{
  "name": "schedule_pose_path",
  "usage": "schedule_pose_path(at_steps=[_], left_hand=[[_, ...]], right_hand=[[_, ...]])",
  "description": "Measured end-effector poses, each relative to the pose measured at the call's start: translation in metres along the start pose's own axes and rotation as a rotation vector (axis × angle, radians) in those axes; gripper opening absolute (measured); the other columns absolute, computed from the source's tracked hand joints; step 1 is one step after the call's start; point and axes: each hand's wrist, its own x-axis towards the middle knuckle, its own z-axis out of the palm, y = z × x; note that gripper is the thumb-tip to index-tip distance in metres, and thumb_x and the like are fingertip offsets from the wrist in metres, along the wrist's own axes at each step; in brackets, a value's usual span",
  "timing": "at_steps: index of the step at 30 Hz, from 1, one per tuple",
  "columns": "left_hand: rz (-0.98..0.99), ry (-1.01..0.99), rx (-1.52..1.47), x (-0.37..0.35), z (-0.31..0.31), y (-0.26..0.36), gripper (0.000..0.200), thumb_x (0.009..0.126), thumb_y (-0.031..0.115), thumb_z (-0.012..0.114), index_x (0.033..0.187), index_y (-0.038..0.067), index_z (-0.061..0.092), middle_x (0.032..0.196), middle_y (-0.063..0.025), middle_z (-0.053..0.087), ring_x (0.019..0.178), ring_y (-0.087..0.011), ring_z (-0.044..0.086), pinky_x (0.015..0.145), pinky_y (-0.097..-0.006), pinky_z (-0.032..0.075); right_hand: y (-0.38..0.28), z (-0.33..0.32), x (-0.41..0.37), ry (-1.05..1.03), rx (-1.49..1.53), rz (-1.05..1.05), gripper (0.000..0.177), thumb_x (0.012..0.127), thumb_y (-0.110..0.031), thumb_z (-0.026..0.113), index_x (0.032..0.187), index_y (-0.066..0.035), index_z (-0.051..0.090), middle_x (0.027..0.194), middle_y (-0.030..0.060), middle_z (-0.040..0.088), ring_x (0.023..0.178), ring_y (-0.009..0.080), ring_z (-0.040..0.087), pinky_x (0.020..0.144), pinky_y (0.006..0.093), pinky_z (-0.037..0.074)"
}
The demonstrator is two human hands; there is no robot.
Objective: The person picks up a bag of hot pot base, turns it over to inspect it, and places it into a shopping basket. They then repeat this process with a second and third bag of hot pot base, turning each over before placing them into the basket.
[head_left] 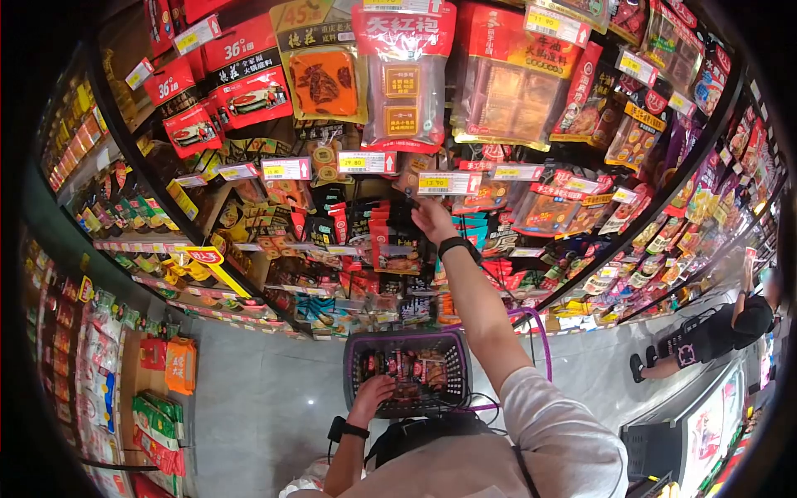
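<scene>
My right hand (433,222) is raised to the shelf, its fingers at the lower edge of a small hanging packet (410,178) beside a yellow price tag (448,183). Its fingers are bent, and whether they grip the packet is too small to tell. Low in the view, my left hand (374,397) lies over the left side of a dark basket (466,373) with a purple handle. Several dark packets (419,365) lie inside the basket. The left fingers are partly spread, with nothing visible between them.
Large red and clear food packs (404,91) hang above the right hand, with more rows below. Shelving curves along both sides. Orange and green bags (180,365) stand at the lower left. Another person (706,336) stands in the aisle at right, near a black-framed case (652,448).
</scene>
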Motion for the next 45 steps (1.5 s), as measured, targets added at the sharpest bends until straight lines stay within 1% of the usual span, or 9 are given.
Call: schedule_pose_path(at_steps=[6,9,12,18,23,27,34,41,45], left_hand=[[0.016,-0.016,-0.014,0.003,0.005,0.003,0.03,0.094,0.029,0.05,0.107,0.004,0.06,0.104,-0.0095,0.065,0.098,-0.0214,0.063,0.084,-0.0332,0.05],[0.02,-0.04,0.007,0.01,0.006,0.002,0.031,0.094,0.03,0.051,0.11,0.004,0.059,0.107,-0.0112,0.065,0.098,-0.0226,0.063,0.085,-0.0342,0.05],[0.019,-0.037,0.039,0.014,0.017,0.015,0.031,0.095,0.031,0.051,0.109,0.004,0.06,0.106,-0.0106,0.065,0.097,-0.0216,0.063,0.084,-0.0336,0.051],[0.042,-0.099,0.041,0.028,0.027,0.031,0.028,0.095,0.029,0.052,0.106,0.005,0.061,0.106,-0.01,0.066,0.096,-0.0201,0.064,0.082,-0.0325,0.051],[0.079,-0.076,0.034,0.036,0.04,0.039,0.025,0.095,0.025,0.051,0.103,0.003,0.061,0.096,-0.0088,0.066,0.088,-0.0188,0.065,0.079,-0.0324,0.052],[0.284,0.036,0.104,0.028,0.066,0.066,0.017,0.093,0.018,0.05,0.099,0.005,0.059,0.091,-0.0078,0.064,0.082,-0.0185,0.064,0.071,-0.0314,0.051],[0.78,0.026,0.061,-0.012,0.13,0.116,0.016,0.096,0.012,0.046,0.1,0.0,0.055,0.096,-0.0095,0.061,0.083,-0.0171,0.06,0.073,-0.0286,0.049],[1.029,0.068,0.337,-0.037,0.168,0.155,0.028,0.09,-0.001,0.047,0.118,0.001,0.048,0.123,-0.011,0.05,0.113,-0.0187,0.049,0.092,-0.03,0.042],[0.982,-0.03,0.33,-0.061,0.177,0.164,0.042,0.089,0.001,0.051,0.129,0.001,0.039,0.129,-0.0118,0.047,0.117,-0.019,0.047,0.094,-0.0297,0.041]], right_hand=[[-0.016,0.011,-0.001,0.037,-0.662,-0.181,0.018,0.085,-0.021,0.063,0.102,-0.013,0.064,0.081,0.0,0.061,0.076,0.0101,0.057,0.063,0.0303,0.05],[0.0,0.003,0.054,0.006,-0.689,-0.746,0.022,0.087,-0.016,0.061,0.107,-0.008,0.06,0.097,0.0023,0.062,0.086,0.0136,0.059,0.072,0.0329,0.05],[0.002,0.001,0.075,-0.06,-0.295,-0.573,0.025,0.087,-0.013,0.06,0.111,-0.006,0.056,0.102,0.0009,0.059,0.092,0.011,0.054,0.077,0.0281,0.045],[-0.023,0.027,-0.025,-0.134,-0.277,-0.643,0.025,0.087,-0.009,0.06,0.111,-0.003,0.055,0.103,0.0032,0.06,0.092,0.0123,0.055,0.078,0.0287,0.046],[-0.025,0.012,-0.104,-0.304,-0.224,-0.43,0.039,0.085,-0.003,0.062,0.121,0.0,0.048,0.112,0.0059,0.06,0.104,0.0143,0.057,0.091,0.0286,0.044],[-0.013,-0.015,-0.165,-0.288,-0.331,-0.333,0.043,0.084,-0.005,0.064,0.124,-0.001,0.047,0.113,0.0062,0.06,0.103,0.0129,0.056,0.089,0.0274,0.044],[-0.029,-0.018,-0.23,-0.313,-0.283,-0.297,0.039,0.086,-0.007,0.063,0.122,-0.002,0.049,0.108,0.0032,0.062,0.1,0.0101,0.056,0.085,0.0262,0.044],[-0.017,-0.019,-0.257,-0.33,-0.352,-0.219,0.045,0.085,-0.008,0.064,0.125,-0.001,0.048,0.108,0.0044,0.061,0.098,0.0098,0.056,0.085,0.0255,0.045],[-0.011,-0.003,-0.297,-0.397,-0.421,-0.241,0.053,0.083,-0.004,0.065,0.131,0.0,0.043,0.114,0.0037,0.058,0.105,0.0101,0.054,0.09,0.0272,0.044]])
